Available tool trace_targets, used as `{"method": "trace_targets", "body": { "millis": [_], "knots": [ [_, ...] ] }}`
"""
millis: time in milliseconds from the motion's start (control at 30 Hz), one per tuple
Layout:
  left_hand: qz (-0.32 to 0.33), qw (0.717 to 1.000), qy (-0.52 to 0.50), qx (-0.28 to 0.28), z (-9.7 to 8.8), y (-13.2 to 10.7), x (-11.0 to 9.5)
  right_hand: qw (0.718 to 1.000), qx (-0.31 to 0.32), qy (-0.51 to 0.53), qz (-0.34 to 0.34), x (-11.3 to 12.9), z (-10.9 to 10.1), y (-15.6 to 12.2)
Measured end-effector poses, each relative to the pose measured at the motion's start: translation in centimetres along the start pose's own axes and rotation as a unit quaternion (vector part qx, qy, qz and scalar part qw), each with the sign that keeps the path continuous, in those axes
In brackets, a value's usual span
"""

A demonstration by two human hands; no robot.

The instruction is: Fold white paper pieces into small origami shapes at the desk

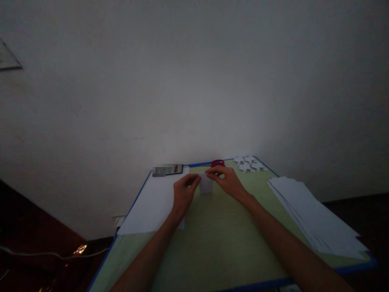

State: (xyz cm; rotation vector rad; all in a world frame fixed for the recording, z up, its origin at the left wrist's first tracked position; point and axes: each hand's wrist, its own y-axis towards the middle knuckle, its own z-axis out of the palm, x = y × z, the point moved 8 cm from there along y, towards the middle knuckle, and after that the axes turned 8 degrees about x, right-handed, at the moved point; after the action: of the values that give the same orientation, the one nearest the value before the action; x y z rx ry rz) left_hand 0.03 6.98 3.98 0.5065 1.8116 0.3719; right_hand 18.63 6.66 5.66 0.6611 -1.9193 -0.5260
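Note:
Between my two hands a small white piece of paper (pixel 206 185) is held up by its top corners above the green table. My left hand (pixel 185 190) pinches its upper left corner between thumb and fingers. At the upper right corner my right hand (pixel 225 180) grips it the same way. Just behind my right hand lie red-handled scissors (pixel 217 163). Several white paper stars (pixel 245 166) are at the far right corner of the table.
The green tabletop (pixel 219 243) has a blue edge and stands against a grey wall. A large white sheet (pixel 146 211) lies at left, with a phone (pixel 178 169) on its far end. A stack of white paper (pixel 313 219) rests along the right side. A cable (pixel 54 255) runs at lower left.

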Motion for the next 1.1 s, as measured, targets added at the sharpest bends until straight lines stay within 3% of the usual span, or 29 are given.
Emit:
{"method": "trace_targets", "body": {
  "millis": [667, 1100],
  "knots": [
    [-0.019, 0.996, -0.089, 0.011, 0.17, 0.16, -0.46, 1.000, -0.023, 0.018, -0.002, 0.32, -0.39, -0.02],
    [0.012, 0.999, -0.026, -0.018, -0.40, 0.03, -0.68, 0.999, -0.033, 0.010, -0.011, 0.60, -0.54, -0.18]
  ]
}}
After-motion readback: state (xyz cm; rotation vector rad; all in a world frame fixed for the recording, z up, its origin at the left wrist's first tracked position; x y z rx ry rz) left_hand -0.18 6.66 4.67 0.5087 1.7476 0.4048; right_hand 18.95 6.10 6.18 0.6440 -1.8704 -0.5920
